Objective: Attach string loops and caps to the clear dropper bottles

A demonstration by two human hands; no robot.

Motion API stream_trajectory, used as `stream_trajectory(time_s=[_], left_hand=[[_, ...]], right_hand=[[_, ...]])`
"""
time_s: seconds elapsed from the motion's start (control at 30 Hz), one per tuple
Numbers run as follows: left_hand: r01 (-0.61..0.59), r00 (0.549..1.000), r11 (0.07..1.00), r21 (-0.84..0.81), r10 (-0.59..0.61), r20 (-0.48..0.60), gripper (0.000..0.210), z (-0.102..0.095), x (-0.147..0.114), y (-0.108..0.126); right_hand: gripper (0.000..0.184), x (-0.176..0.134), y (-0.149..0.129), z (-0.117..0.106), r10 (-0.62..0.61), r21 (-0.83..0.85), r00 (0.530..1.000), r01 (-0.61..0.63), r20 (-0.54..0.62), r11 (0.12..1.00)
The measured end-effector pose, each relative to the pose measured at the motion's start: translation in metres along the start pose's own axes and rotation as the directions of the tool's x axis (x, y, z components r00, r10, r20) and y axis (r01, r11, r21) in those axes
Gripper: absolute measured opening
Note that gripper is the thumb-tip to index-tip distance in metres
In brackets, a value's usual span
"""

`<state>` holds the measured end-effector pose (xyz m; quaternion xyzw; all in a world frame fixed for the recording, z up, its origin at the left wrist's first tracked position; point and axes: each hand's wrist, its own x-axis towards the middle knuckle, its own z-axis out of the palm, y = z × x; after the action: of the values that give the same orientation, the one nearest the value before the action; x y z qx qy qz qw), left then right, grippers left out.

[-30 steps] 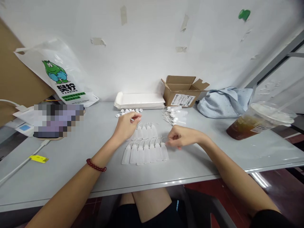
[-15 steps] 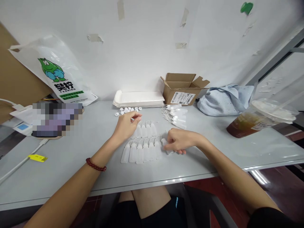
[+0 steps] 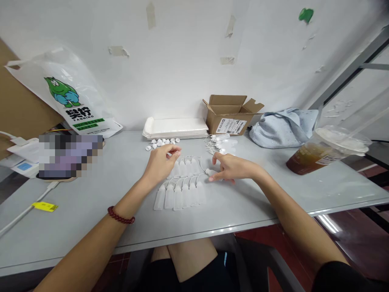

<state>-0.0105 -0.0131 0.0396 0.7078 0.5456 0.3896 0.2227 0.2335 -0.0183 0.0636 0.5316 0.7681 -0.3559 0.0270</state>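
Note:
Two rows of translucent plastic tubes with thin white cords lie on the grey table; one is the front-row tube point(image 3: 178, 198). Over the left end of the back row is my left hand point(image 3: 159, 164), its thumb and fingertips pinched together; whatever is between them is too small to make out. My right hand point(image 3: 235, 167) is spread above a single tube point(image 3: 209, 172) right of the rows, thumb and index finger apart. The hand partly covers that tube, and its cord runs up and left. Small white caps point(image 3: 159, 142) are scattered behind my left hand.
Behind the hands are a stack of white trays point(image 3: 176, 127), an open cardboard box point(image 3: 229, 117) and more corded tubes point(image 3: 225, 142). To the right are a blue cloth bundle point(image 3: 282, 129) and a drink cup point(image 3: 316, 154). Left stand a plastic bag point(image 3: 91, 109) and a phone point(image 3: 71, 156).
My right hand has moved slightly away from me and its fingers have opened. The tube under it has shifted back and turned more sideways. My left hand stays pinched in place.

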Motion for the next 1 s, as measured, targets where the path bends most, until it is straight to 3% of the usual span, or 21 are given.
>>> stream_trajectory(time_s=[0.3, 0.67, 0.8, 1.0], left_hand=[[-0.005, 1.000, 1.000, -0.004, 0.005, 0.013, 0.018, 0.002, -0.001, 0.001], [-0.004, 1.000, 1.000, -0.013, 0.004, 0.013, 0.018, 0.000, -0.002, 0.004], [0.034, 0.999, 0.996, -0.086, -0.032, 0.022, 0.018, 0.001, -0.003, 0.003], [0.155, 0.987, 0.943, -0.295, -0.131, 0.097, 0.023, 0.000, -0.003, 0.005]], right_hand=[[0.032, 0.000, -0.002, 0.001, -0.165, -0.047, 0.986, 0.164, -0.008, 0.985], [0.026, 0.005, 0.004, 0.004, -0.159, -0.093, 0.968, 0.143, -0.193, 0.985], [0.025, 0.007, 0.004, 0.005, -0.217, -0.181, 0.939, 0.172, -0.267, 0.968], [0.024, 0.014, 0.009, 0.004, -0.295, -0.216, 0.859, 0.221, -0.419, 0.951]])
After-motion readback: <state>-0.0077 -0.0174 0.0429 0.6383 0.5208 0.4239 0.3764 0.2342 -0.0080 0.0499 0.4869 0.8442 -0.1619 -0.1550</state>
